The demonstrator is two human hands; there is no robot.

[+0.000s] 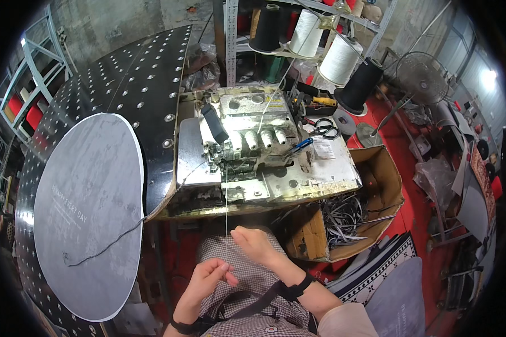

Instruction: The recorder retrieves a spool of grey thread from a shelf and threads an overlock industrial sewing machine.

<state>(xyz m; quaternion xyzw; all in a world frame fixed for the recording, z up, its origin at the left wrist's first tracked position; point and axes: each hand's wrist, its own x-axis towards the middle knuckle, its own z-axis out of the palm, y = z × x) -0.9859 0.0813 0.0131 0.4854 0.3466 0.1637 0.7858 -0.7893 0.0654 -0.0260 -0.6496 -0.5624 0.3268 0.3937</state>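
Note:
A pale thread [226, 216] runs straight down from the front of a serger sewing machine [253, 121] toward my hands. My left hand [208, 276] is low over my lap, its thumb and fingers closed at the thread's lower end. My right hand [257, 245] is a little higher and to the right, fingers curled together beside the thread; whether it grips anything is hidden. Left of the machine, a grey oval mat [87, 185] with a pale edge lies on the studded black table, a dark cord [109, 244] trailing across it.
Black and white thread cones [340, 60] stand behind the machine. Scissors [325, 129] and blue snips [299, 146] lie on its right side. A cardboard box [312, 231] of trimmings is below right, near stacked mats [396, 303]. A fan [421, 78] stands farther back.

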